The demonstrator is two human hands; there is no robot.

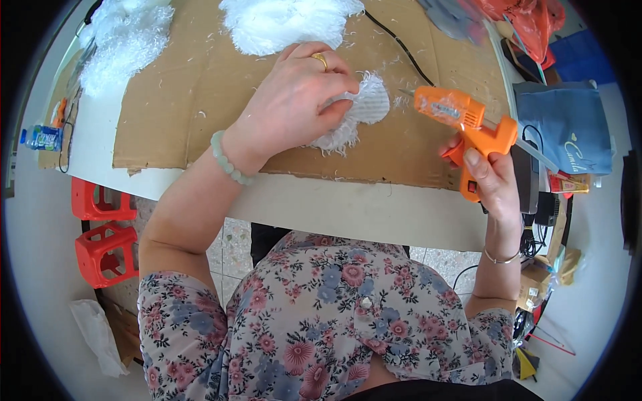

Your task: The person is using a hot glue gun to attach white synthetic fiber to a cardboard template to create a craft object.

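My right hand (491, 177) is wrapped round the handle of an orange hot glue gun (461, 113). A clear glue stick (537, 155) pokes out of its back, and the nozzle points left toward a small white fluffy fabric piece (372, 100). That piece lies on a brown cardboard sheet (418, 150), fringed along its edges, with a ribbed face up. Bent over its left part, my left hand (301, 93) pinches a whitish edge between thumb and fingers. The hand hides much of the piece on that side.
White shaggy fabric piles (287, 23) lie at the far side. A black cord (401, 47) crosses the cardboard. At the left are a plastic bottle (43, 138) and red stools (105, 254). A blue bag (565, 127) and red plastic bags (531, 27) sit at the right.
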